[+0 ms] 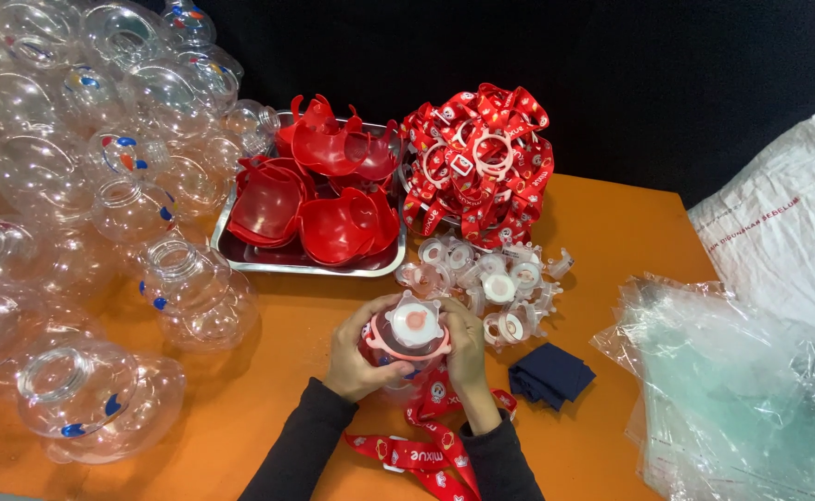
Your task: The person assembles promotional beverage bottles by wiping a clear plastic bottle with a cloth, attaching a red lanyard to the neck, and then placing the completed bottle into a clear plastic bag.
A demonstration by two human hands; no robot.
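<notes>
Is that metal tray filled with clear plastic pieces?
No, the metal tray holds red plastic shells, while the clear plastic bottles are piled on the orange table to its left.

Clear, glossy plastic bottles (pixel 101 186) are heaped at the left, and highlights are caught on their smooth walls. Shiny red plastic shells (pixel 319 199) are held in a polished metal tray (pixel 310 264). Beside it, red woven cloth lanyards (pixel 482 158) with a printed, matt surface are piled. Small translucent plastic caps (pixel 491 278) with white inserts are seen below them. A dark blue matt cloth (pixel 550 374) is folded on the smooth orange tabletop (pixel 268 371). Thin, crinkled, glossy plastic bags (pixel 742 390) are stacked at the right.
</notes>
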